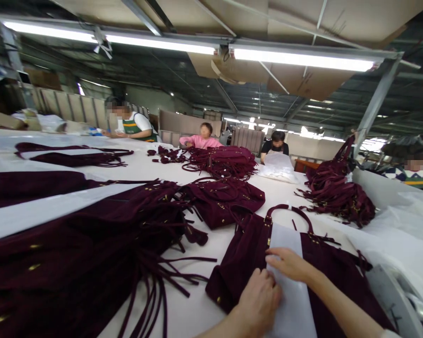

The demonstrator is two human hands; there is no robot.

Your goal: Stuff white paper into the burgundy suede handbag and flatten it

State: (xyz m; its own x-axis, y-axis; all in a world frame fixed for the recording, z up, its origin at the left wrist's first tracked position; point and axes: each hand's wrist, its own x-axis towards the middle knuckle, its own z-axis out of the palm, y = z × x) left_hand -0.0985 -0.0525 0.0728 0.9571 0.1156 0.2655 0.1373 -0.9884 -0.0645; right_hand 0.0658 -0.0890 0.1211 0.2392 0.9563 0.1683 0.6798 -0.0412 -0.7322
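A dark maroon handbag (238, 256) with a curved handle and brass-coloured fittings lies in front of me. A white sheet (296, 307) runs lengthwise over it, between its maroon sides. My left hand (260, 295) is closed at the sheet's left edge, fingers curled; its fingertips are partly hidden. Just above and to the right, my right hand (289, 265) lies over the sheet with its fingers stretched out to the left. Those fingertips touch the same edge beside the handle's base.
More fringed maroon bags (77, 263) cover the table's left side. Another maroon bag (229, 199) and a bag pile (222, 162) lie farther back; a strap heap (338, 188) stands right. Clear plastic (405, 230) lies far right. Several people work around the white table (193, 249).
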